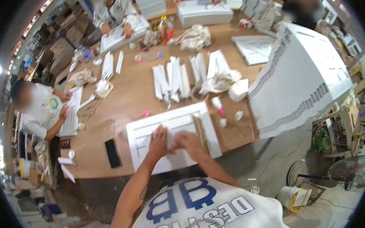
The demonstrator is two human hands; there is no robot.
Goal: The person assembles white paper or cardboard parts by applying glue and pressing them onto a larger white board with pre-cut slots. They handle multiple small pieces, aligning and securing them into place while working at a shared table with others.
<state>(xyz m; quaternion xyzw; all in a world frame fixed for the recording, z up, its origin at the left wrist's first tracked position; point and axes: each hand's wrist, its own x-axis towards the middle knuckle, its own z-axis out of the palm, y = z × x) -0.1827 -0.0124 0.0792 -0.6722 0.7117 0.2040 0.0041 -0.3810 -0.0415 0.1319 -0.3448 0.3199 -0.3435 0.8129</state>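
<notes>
A white rectangular board [148,126] with dark straight grooves lies on the near part of the table. My left hand [159,141] rests on it, fingers stretched forward and lying flat. Just to its right, my right hand [185,142] is low over the same board, its fingers pointing toward the left hand and smeared by motion. A small whitish patch shows between the two hands; I cannot make out what it is. Along the board's right part lies a thin brown strip [201,134], beside the right hand but apart from it.
A tall stack of white boards [292,87] rises at the right. Bundled white strips [172,80] and a crumpled cloth [221,82] lie beyond my board. A black phone [112,153] is to the left. Co-workers handle boards at the left [45,109] and far side [115,13].
</notes>
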